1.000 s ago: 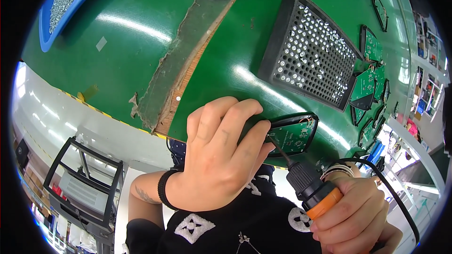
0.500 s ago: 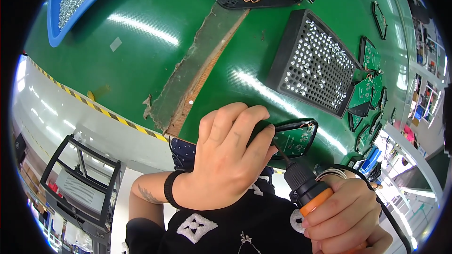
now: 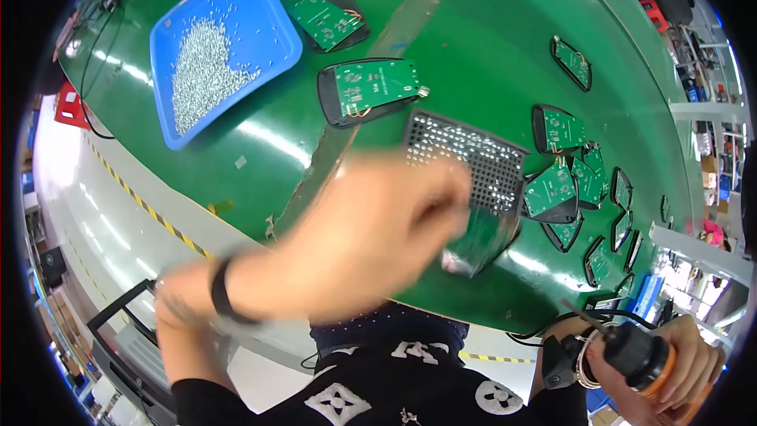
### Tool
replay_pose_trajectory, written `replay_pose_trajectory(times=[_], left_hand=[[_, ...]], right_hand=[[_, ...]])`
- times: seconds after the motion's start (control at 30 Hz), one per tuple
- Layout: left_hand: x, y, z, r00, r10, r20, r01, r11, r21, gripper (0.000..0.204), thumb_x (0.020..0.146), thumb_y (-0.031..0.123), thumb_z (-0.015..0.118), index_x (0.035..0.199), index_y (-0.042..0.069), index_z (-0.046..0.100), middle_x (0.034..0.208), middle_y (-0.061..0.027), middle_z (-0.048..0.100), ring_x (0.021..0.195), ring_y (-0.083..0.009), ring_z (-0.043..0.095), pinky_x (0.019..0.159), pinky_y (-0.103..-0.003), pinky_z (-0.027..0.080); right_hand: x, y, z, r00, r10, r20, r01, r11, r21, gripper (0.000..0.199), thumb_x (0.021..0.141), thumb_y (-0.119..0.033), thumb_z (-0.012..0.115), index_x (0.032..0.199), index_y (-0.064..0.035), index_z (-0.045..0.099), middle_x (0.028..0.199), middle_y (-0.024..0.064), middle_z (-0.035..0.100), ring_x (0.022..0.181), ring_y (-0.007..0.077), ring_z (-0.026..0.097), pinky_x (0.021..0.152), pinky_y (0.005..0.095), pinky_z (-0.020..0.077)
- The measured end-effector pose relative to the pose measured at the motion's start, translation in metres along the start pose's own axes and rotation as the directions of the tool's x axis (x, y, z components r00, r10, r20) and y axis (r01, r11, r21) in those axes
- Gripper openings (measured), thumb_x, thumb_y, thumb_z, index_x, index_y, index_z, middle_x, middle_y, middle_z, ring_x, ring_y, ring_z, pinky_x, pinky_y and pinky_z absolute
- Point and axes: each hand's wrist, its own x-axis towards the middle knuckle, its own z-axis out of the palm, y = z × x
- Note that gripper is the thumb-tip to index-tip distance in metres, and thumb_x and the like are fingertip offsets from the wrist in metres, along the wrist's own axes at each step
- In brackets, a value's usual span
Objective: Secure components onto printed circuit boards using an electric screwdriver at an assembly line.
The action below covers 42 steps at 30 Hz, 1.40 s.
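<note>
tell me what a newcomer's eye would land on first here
Probably the left grip, blurred across the centre. Next, the blue tray at upper left, with its heap of silvery bits, and the orange-and-black driver in the right grip at lower right. Green boards cluster right of centre.

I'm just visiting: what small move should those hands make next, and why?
I'd perhaps steady the bare left hand before bringing in the orange-and-black plastic screwdriver. That hand and the dark-rimmed, greenish piece just below it in view are blurred, so its grip is unclear. The right hand holds the screwdriver off to the side, its tip apart from that piece.
</note>
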Motion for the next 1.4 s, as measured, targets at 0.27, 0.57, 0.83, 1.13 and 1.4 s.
replay_pose_trajectory(times=[0.27,0.57,0.83,1.13,1.4], left_hand=[[0.260,-0.080,-0.060,0.965,-0.242,-0.103,0.255,0.957,0.138,0.027,0.073,0.018,0.073,0.082,-0.004,0.061,0.078,-0.0095,0.059,0.063,-0.0177,0.058,0.048,-0.034,0.045],[0.068,-0.037,-0.056,0.937,-0.062,0.343,-0.231,0.627,0.744,0.074,0.065,0.009,0.071,0.130,0.003,0.036,0.112,-0.0221,0.052,0.104,-0.0348,0.052,0.086,-0.038,0.044],[0.002,0.006,-0.058,0.998,-0.052,0.031,0.009,0.635,0.772,0.073,0.058,0.004,0.071,0.125,0.005,0.043,0.105,-0.0186,0.053,0.096,-0.0363,0.051,0.084,-0.039,0.044],[-0.040,0.036,0.032,0.694,0.047,0.718,-0.654,0.458,0.602,0.042,0.067,0.007,0.057,0.108,-0.003,0.056,0.105,-0.0117,0.053,0.105,-0.0274,0.050,0.093,-0.042,0.040],[-0.055,0.014,0.023,0.579,0.232,0.782,-0.794,0.380,0.475,0.028,0.071,0.011,0.061,0.097,-0.001,0.060,0.123,-0.0143,0.050,0.118,-0.0284,0.045,0.100,-0.043,0.035]], right_hand=[[0.004,-0.005,-0.006,0.998,-0.058,0.025,0.052,0.975,0.217,0.027,0.077,-0.003,0.063,0.097,0.0005,0.045,0.062,-0.0011,0.051,0.046,0.0080,0.052,0.044,0.0205,0.0510],[-0.012,0.018,0.001,0.998,0.017,-0.057,-0.023,0.993,-0.113,0.034,0.081,-0.005,0.060,0.107,0.0062,0.043,0.064,0.0018,0.051,0.046,0.0102,0.051,0.043,0.0232,0.0520],[-0.014,0.026,-0.025,0.927,0.346,0.145,-0.351,0.936,0.008,0.024,0.073,-0.015,0.062,0.073,-0.0103,0.039,0.060,-0.0009,0.046,0.051,0.0082,0.043,0.056,0.0219,0.0381],[-0.036,0.087,-0.026,0.802,0.596,0.032,-0.550,0.759,-0.347,0.023,0.084,-0.011,0.045,0.106,-0.0125,0.039,0.073,0.0004,0.043,0.063,0.0111,0.044,0.065,0.0293,0.0366],[-0.043,0.091,-0.014,0.754,0.656,0.028,-0.603,0.709,-0.365,0.024,0.085,-0.011,0.045,0.107,-0.0130,0.038,0.073,0.0003,0.043,0.062,0.0112,0.044,0.064,0.0297,0.0368]])
